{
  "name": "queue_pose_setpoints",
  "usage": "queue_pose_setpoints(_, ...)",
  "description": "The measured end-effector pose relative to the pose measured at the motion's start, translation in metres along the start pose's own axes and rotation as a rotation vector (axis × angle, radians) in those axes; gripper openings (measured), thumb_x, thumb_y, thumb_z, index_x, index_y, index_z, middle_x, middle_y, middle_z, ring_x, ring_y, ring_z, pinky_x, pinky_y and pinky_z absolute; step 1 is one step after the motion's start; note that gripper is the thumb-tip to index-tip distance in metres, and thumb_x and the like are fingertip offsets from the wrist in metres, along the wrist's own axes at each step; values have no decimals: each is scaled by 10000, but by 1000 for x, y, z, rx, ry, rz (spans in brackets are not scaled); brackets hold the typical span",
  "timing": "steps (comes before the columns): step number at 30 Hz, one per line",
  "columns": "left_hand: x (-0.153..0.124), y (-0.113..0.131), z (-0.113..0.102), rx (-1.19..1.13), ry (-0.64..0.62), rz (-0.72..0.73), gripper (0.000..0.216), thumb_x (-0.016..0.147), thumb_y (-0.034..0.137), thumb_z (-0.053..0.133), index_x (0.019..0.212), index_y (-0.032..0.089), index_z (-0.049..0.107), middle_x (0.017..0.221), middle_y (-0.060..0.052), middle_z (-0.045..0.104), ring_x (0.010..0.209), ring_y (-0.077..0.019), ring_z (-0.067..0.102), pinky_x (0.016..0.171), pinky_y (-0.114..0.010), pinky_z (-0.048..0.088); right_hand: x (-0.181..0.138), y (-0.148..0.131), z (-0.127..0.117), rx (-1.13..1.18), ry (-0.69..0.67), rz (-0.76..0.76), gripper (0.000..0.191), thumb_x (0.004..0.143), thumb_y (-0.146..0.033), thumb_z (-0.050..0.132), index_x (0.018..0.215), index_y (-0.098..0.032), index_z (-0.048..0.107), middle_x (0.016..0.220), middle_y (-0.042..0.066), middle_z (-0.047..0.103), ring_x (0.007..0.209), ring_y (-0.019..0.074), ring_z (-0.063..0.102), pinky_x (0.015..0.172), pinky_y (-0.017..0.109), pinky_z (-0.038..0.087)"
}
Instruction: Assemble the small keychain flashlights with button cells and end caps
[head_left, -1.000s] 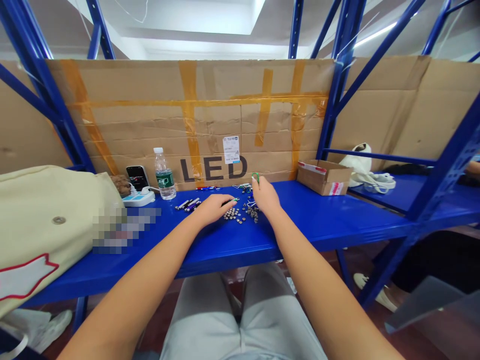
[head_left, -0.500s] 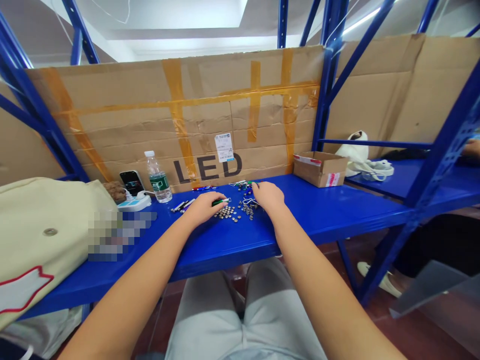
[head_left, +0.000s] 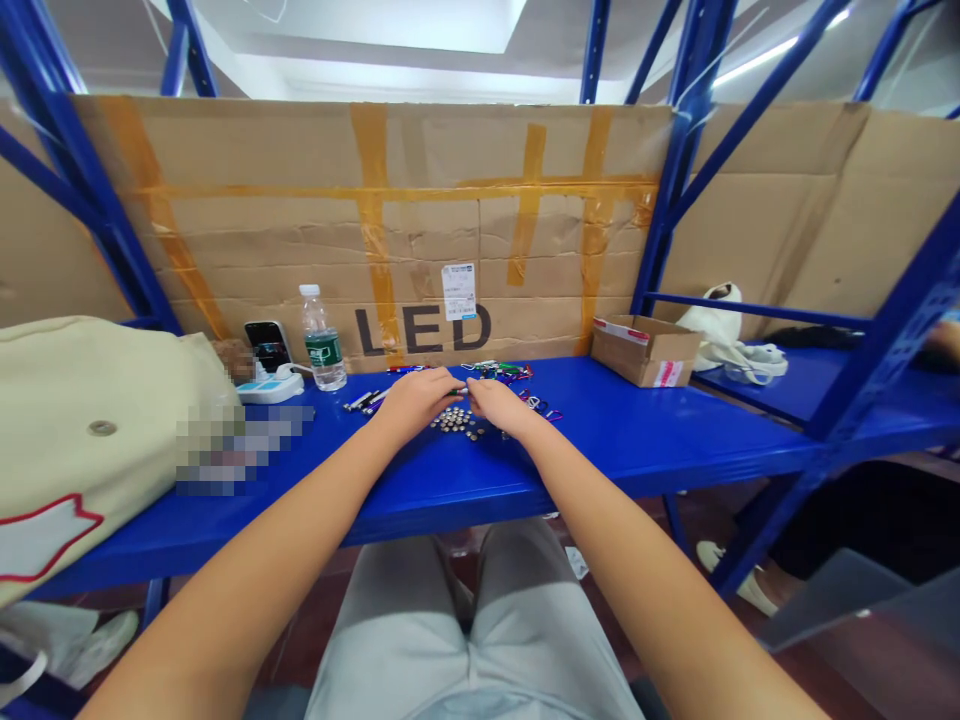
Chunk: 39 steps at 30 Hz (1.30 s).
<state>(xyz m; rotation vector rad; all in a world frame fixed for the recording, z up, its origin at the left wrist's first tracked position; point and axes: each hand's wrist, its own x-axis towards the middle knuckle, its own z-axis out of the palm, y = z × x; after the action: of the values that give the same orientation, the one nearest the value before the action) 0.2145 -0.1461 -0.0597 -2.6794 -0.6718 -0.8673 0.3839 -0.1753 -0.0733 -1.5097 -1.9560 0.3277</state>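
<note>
My left hand [head_left: 415,396] rests on the blue shelf top [head_left: 637,430], its fingers curled round a small torch whose tip just shows at the fingertips. My right hand [head_left: 496,403] lies beside it, fingers bent in a pinch that meets the left fingertips; what it pinches is hidden. Just in front of both hands lies a heap of small round silver cells [head_left: 454,421]. Several little pen-shaped torches [head_left: 365,402] lie left of my left hand. Coloured clip rings [head_left: 538,404] lie right of my right hand, and more of them [head_left: 501,370] behind it.
A water bottle [head_left: 322,340], a phone [head_left: 262,346] and a white power strip [head_left: 273,385] stand at the back left. A cream bag [head_left: 82,420] fills the left end. An open cardboard box [head_left: 646,351] sits at the right. A taped cardboard wall [head_left: 420,230] marked LED closes the back.
My right hand has drawn left from the clip rings to meet my left hand over the cells, uncovering the rings. The left hand has edged forward with the torch.
</note>
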Motion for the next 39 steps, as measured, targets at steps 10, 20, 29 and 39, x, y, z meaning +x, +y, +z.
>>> queue_pose_setpoints(10, 0, -5, 5, -201, -13, -178, 248, 860, 352, 517, 984, 225, 689, 985, -52, 682, 950, -204, 593, 849, -274, 412, -1, -6, 4, 84, -24, -19, 476, 955, -313, 112, 635, -196, 444, 604, 27, 529, 580, 145, 485, 624, 245, 400)
queue_pose_setpoints(20, -7, -15, 1, -796, -223, -403, 471, 851, 554, 423, 843, 155, 674, 469, 45, 396, 444, -104, 359, 489, -231, 343, -3, -7, 7, -281, 154, -193, 327, 985, -320, 249, 915, -177, 535, 871, 55, 624, 782, 158, 551, 695, 236, 355)
queue_pose_setpoints(29, -11, -17, -12, -420, -467, -345, 269, 761, 427, 587, 882, 235, 731, 738, 16, 681, 620, -131, 568, 585, -199, 413, -12, -7, 5, -442, -47, -242, 308, 946, -328, 378, 855, -184, 634, 938, 67, 678, 834, 182, 599, 667, 238, 341)
queue_pose_setpoints(39, -11, -17, -18, -325, -576, -272, 308, 727, 429, 631, 951, 240, 724, 994, 3, 715, 923, -186, 627, 827, -235, 439, -13, 0, -13, -418, 164, -97, 360, 945, -376, 375, 795, -170, 629, 865, 62, 674, 753, 159, 568, 612, 243, 299)
